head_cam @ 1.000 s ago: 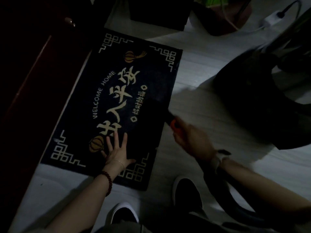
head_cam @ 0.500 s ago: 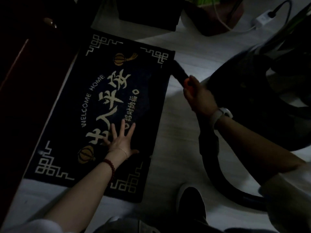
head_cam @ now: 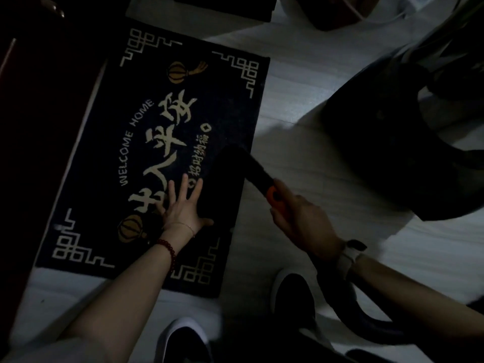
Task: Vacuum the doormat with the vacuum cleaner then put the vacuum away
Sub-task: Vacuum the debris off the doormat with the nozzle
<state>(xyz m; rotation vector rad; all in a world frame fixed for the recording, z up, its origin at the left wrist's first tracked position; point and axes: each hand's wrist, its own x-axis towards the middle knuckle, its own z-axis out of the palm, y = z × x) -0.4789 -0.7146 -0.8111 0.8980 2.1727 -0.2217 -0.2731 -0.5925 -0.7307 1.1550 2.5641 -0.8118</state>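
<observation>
A dark doormat [head_cam: 110,142] with pale lettering and corner patterns lies on the light floor. My left hand [head_cam: 184,208] presses flat on its near part, fingers spread. My right hand [head_cam: 301,218] grips the vacuum's handle at an orange collar [head_cam: 273,197]. The black nozzle [head_cam: 235,166] rests on the mat's right side, just right of my left hand. The black hose [head_cam: 366,310] curves from under my right wrist toward the lower right. The dark vacuum body [head_cam: 387,142] sits on the floor at the right.
A dark red door or cabinet [head_cam: 31,127] runs along the mat's left edge. My two dark shoes [head_cam: 293,297] stand near the mat's front edge. Dark objects and a white cable lie at the top. The scene is dim.
My right hand has drawn the nozzle from the mat's far right corner back toward me onto its right middle. My left hand stays pressed on the mat.
</observation>
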